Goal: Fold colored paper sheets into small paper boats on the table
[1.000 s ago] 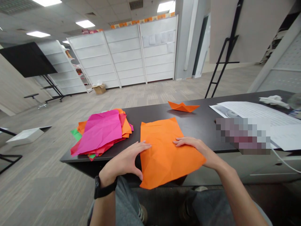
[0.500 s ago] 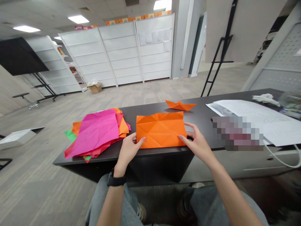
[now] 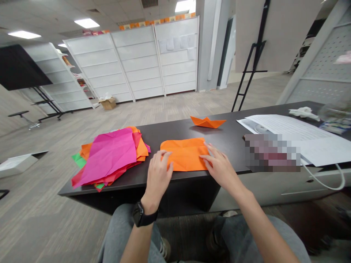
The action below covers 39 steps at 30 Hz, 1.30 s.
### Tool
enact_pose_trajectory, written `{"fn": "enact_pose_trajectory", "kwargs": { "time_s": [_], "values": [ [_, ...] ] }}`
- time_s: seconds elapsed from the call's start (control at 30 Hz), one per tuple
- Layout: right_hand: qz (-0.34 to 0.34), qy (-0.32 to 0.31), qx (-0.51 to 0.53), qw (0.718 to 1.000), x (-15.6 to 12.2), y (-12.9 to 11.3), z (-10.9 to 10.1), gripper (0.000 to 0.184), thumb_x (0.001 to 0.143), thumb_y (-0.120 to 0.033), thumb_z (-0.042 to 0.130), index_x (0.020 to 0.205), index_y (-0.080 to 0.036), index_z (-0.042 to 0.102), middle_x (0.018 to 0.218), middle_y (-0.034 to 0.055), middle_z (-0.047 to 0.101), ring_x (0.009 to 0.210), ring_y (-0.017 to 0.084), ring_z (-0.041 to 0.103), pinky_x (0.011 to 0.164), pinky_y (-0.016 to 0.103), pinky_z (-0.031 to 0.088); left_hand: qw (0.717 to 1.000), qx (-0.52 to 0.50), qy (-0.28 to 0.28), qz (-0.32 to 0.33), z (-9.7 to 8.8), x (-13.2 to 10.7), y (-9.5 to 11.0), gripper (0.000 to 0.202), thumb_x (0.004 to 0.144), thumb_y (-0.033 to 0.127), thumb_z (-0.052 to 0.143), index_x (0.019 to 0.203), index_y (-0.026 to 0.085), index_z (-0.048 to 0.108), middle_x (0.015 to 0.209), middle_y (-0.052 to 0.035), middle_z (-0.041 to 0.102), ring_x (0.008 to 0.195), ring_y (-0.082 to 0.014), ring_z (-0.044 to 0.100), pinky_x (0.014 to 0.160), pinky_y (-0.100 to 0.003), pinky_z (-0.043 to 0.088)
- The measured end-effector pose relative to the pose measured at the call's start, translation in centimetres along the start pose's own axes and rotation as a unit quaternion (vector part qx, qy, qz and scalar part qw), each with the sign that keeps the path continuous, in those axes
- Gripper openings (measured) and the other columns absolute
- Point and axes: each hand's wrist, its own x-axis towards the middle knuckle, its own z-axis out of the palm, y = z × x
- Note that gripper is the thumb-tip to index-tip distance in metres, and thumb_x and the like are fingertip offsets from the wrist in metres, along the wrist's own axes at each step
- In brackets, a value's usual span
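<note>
A folded orange paper sheet [image 3: 186,153] lies flat near the front edge of the dark table [image 3: 230,138]. My left hand [image 3: 158,174] rests on its left end, fingers stretched flat. My right hand [image 3: 218,164] presses its right end, fingers also spread flat. Neither hand holds anything. A black watch sits on my left wrist. Farther back on the table stands a small orange paper boat [image 3: 207,122].
A stack of coloured sheets [image 3: 109,157], pink on top, lies to the left of the orange sheet. White printed papers [image 3: 296,133] and a white cable [image 3: 323,179] are at the right. A black easel [image 3: 248,65] stands behind the table.
The orange sheet was folded in half, its near edge brought up to the far edge. Both hands then moved onto it and now press it flat.
</note>
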Motion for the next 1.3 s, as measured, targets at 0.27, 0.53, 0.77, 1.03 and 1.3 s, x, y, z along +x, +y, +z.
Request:
{"fn": "enact_pose_trajectory", "kwargs": {
  "time_s": [0.27,0.53,0.77,1.03,1.3],
  "values": [
    [-0.023,-0.045,0.011,0.999,-0.5,-3.3,-0.7,0.041,0.098,-0.014,0.035,0.122,-0.021,0.067,0.132,0.0108,0.066,0.126,0.026,0.059,0.115,0.053,0.035,0.973,0.03,-0.2,0.116,1.9,-2.1,4.0,0.07,0.088,0.054,0.06,0.149,0.024,0.043,0.161,-0.0142,0.034,0.15,-0.0388,0.025,0.119,-0.061,0.024],
    [-0.023,-0.13,-0.006,0.991,-1.7,-6.0,-0.7,0.055,0.103,-0.044,0.035,0.15,-0.017,0.043,0.157,0.0131,0.04,0.147,0.028,0.036,0.119,0.053,0.03,0.966,0.05,-0.224,0.12,1.3,-2.1,2.6,0.081,0.082,0.04,0.069,0.153,0.022,0.036,0.163,-0.0153,0.029,0.151,-0.0354,0.024,0.12,-0.056,0.026],
    [-0.009,-0.118,-0.035,0.992,-1.3,-4.9,-2.0,0.044,0.104,-0.038,0.036,0.14,-0.02,0.055,0.151,0.0126,0.051,0.139,0.029,0.046,0.116,0.06,0.03,0.957,0.086,-0.277,0.031,-2.7,-2.2,-1.4,0.074,0.085,0.039,0.068,0.151,0.021,0.039,0.162,-0.0178,0.029,0.149,-0.0334,0.029,0.117,-0.055,0.032],
    [-0.039,-0.115,0.046,0.992,-0.3,-4.4,-3.1,0.04,0.102,-0.036,0.041,0.084,-0.02,0.072,0.127,0.0131,0.067,0.121,0.028,0.06,0.104,0.048,0.044,0.965,0.101,-0.237,0.056,-3.4,-1.9,-1.7,0.065,0.076,0.04,0.077,0.132,0.015,0.056,0.153,-0.0221,0.044,0.147,-0.0382,0.032,0.119,-0.057,0.028],
    [-0.007,-0.13,0.02,0.991,-0.5,-4.1,-3.6,0.039,0.101,-0.043,0.045,0.124,-0.018,0.064,0.138,0.0136,0.062,0.126,0.031,0.056,0.102,0.051,0.043,0.967,0.049,-0.23,0.1,-2.3,-2.4,2.1,0.065,0.075,0.024,0.077,0.136,0.02,0.053,0.145,-0.0181,0.054,0.132,-0.0337,0.053,0.107,-0.048,0.046]
  ]
}}
